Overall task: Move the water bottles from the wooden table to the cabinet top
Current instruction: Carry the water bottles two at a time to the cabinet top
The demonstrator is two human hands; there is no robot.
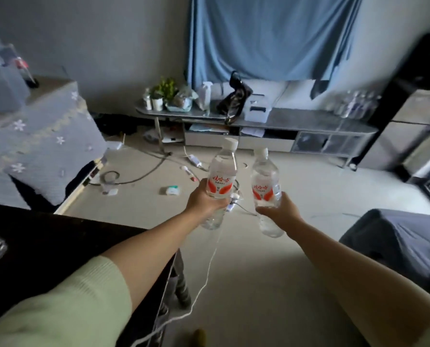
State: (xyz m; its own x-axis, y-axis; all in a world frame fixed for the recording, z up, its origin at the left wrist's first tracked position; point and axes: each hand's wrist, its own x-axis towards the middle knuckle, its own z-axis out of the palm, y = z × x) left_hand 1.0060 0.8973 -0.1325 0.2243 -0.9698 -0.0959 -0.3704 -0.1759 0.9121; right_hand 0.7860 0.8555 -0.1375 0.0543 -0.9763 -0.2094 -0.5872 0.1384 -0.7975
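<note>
A pale floor [271, 271] fills most of the view, strewn with cables and small items too blurred to name. A blue curtain [271, 36] hangs on the far wall, its top cut off by the frame. Below it runs a long low grey cabinet [296, 118]; its top carries a potted green plant [165, 90], a dark bag, a white box and, at the right end, a cluster of clear bottles [356, 102] that are hard to count. At the left a dark wooden table [58, 234] is partly covered by the person's pale green sleeve [58, 309] and cut off by the frame edge. A dark grey seat [404, 241] is cropped at the right.

The left hand [205, 202] grips a clear plastic water bottle with a white cap and red label [222, 176] around its lower half, fingers wrapped behind and mostly hidden. The right hand [277, 211] grips a second clear water bottle with the same red label [265, 181] the same way, its base showing below the palm. Both bottles are held upright in the air over the floor, close but apart, between table and cabinet.
</note>
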